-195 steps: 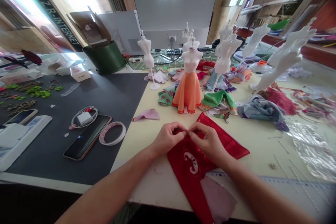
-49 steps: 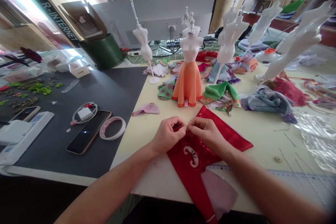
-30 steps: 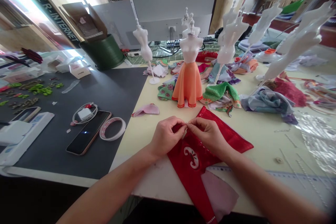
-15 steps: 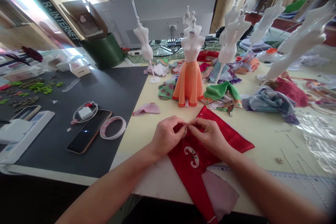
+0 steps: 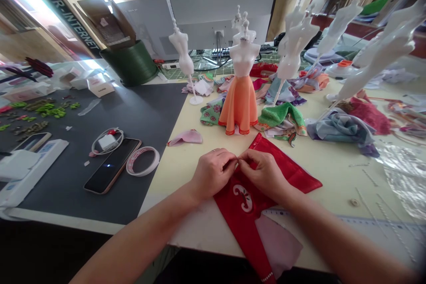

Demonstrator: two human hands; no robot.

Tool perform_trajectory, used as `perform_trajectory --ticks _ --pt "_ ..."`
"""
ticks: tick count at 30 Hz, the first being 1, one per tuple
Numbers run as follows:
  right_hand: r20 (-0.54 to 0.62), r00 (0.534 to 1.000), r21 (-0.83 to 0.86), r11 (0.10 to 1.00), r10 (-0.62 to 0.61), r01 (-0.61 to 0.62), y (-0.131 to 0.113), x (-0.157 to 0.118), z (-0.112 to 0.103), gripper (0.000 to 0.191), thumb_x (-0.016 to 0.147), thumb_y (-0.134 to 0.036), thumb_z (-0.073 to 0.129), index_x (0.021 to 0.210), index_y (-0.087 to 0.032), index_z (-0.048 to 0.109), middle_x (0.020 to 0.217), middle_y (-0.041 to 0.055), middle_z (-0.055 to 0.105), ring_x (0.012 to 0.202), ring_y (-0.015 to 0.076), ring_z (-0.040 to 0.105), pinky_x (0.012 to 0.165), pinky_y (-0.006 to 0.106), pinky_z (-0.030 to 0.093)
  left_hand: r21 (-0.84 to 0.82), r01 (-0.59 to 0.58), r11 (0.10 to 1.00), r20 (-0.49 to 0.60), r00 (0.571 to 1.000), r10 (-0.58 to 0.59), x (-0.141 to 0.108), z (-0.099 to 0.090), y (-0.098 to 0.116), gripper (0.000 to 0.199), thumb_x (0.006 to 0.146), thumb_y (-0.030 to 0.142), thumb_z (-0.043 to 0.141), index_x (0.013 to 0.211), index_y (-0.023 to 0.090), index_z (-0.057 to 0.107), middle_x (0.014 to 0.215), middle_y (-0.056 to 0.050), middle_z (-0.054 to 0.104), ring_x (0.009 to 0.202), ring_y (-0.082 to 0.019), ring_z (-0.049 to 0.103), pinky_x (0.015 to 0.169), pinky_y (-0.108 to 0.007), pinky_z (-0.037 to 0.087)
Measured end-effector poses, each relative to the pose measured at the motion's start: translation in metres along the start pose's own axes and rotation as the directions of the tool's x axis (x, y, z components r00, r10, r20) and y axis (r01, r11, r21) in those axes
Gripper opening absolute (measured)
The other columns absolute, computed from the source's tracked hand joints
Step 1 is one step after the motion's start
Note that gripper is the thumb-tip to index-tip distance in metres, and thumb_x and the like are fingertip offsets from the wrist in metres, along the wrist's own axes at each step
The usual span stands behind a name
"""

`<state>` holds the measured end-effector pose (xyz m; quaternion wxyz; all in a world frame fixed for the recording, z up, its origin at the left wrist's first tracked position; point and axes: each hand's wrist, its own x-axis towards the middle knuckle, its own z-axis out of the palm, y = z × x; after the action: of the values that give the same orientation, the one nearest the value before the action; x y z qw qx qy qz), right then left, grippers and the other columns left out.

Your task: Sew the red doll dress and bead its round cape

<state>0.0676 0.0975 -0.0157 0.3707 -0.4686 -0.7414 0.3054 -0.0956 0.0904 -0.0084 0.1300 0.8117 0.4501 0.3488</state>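
A small red doll garment [image 5: 234,226] with a white paisley motif lies across the table's front edge, one narrow part hanging toward me. My left hand [image 5: 214,172] pinches the upper part of it, fingers curled over the cloth. Close against it, my right hand [image 5: 261,173] is closed in a pinch too, and the fingertips of both meet at the garment. Whether a pin, needle or thread is between them is too small to tell. Pinkish lining fabric [image 5: 278,242] shows beside the hanging part. Partly under the garment and my right forearm runs a clear ruler [image 5: 359,222].
White mannequins stand behind, one in an orange skirt [image 5: 239,104]. Fabric scraps [image 5: 282,120] lie around their bases. On the grey mat at left are a phone [image 5: 112,166], a tape roll [image 5: 143,162] and a charger [image 5: 108,142]. Bead strings [image 5: 392,226] lie at right.
My fingers have drawn slightly closer together at the garment's upper part, with the left fingers curled more. The garment itself stays in nearly the same place.
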Motion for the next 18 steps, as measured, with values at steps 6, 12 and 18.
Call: perform_trajectory --ticks 6,12,18 --pt "0.000 1.000 -0.033 0.999 -0.004 0.004 -0.0012 -0.0005 0.0043 0.013 0.072 -0.012 0.049 0.062 -0.019 0.053 0.060 -0.0009 0.056 0.056 0.0123 0.049 0.053 0.024 0.036 0.103 -0.068 0.992 0.002 0.998 0.068 -0.0003 0.0016 0.0005 0.014 0.081 0.012 0.047 0.072 0.016 0.058 0.069 -0.004 0.061 0.066 -0.015 0.055 0.063 -0.026 0.043" --pt "0.026 0.994 0.156 0.982 0.107 -0.110 -0.0054 0.0019 0.0034 0.011 0.070 -0.014 0.049 0.061 -0.018 0.052 0.057 -0.0025 0.054 0.056 0.0114 0.048 0.052 0.022 0.036 -0.072 0.102 0.992 -0.026 0.994 -0.104 0.0029 0.0011 0.0045 0.011 0.077 0.013 0.051 0.069 0.016 0.058 0.066 -0.002 0.061 0.061 -0.012 0.054 0.061 -0.024 0.043" --pt "0.122 0.973 0.459 0.858 0.195 -0.229 -0.0033 0.0046 0.0021 0.009 0.071 -0.022 0.051 0.064 -0.018 0.054 0.061 -0.0016 0.056 0.058 0.0120 0.051 0.054 0.022 0.041 -0.383 0.374 0.845 0.106 0.926 -0.362 0.0077 -0.0023 0.0057 0.010 0.076 0.017 0.053 0.068 0.014 0.060 0.063 0.001 0.061 0.057 -0.009 0.053 0.055 -0.019 0.043"
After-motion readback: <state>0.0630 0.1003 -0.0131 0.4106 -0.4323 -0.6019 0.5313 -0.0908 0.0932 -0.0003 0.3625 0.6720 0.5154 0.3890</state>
